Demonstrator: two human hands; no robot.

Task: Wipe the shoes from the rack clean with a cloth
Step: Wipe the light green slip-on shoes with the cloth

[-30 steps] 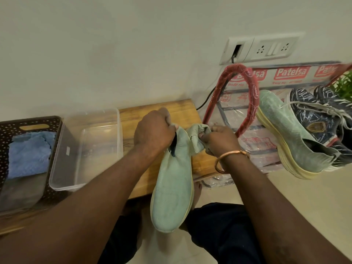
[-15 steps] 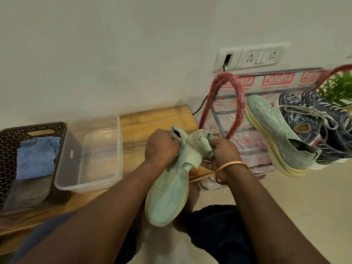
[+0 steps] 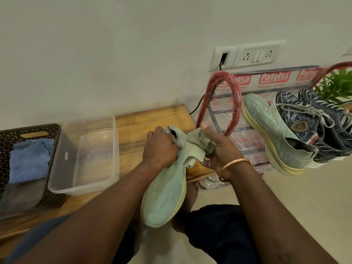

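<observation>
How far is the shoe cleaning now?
No shoe is visibly finished. In hand: the left hand holds the green shoe, the right hand holds the green cloth at its heel end. Left: the second green shoe and the dark sneakers sit on the rack.

Cream wall (image 3: 114,54) — wooden bench (image 3: 152,119) — pale floor (image 3: 304,206).

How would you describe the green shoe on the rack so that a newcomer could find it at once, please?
Look right to the red-framed rack against the wall, under the switch plate. The green shoe is the leftmost on its shelf, beside the red loop. Its neighbours are dark blue with laces; it is pale green with a thick cream sole.
</observation>
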